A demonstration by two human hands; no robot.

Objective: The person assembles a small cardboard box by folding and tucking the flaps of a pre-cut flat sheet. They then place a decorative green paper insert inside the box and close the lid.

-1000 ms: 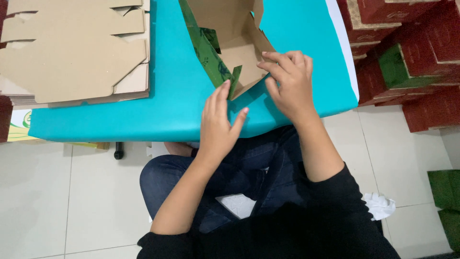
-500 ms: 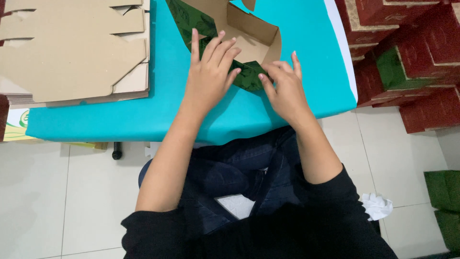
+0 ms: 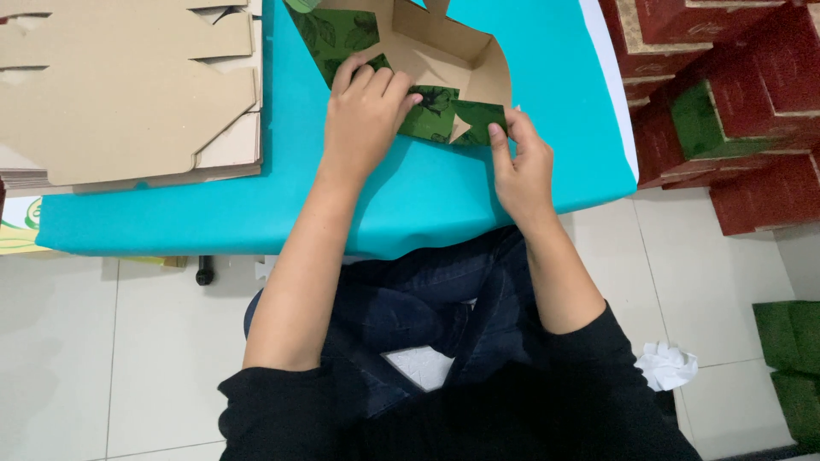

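Note:
A partly folded cardboard box point(image 3: 436, 51), brown inside and dark green with a leaf print outside, lies on the turquoise table point(image 3: 427, 205). My left hand point(image 3: 366, 115) lies flat on the box's near green wall, fingers pressing it down. My right hand point(image 3: 517, 162) pinches a small green flap point(image 3: 478, 122) at the box's near right corner between thumb and fingers.
A stack of flat brown cardboard blanks point(image 3: 128, 94) lies at the table's left. Red and green finished boxes point(image 3: 726, 111) are piled at the right. More green boxes point(image 3: 790, 358) and a crumpled white paper point(image 3: 666, 365) sit on the tiled floor.
The box has been turned and laid lower on the table. My left hand moved from its near edge onto the green wall; my right hand shifted to pinch the corner flap.

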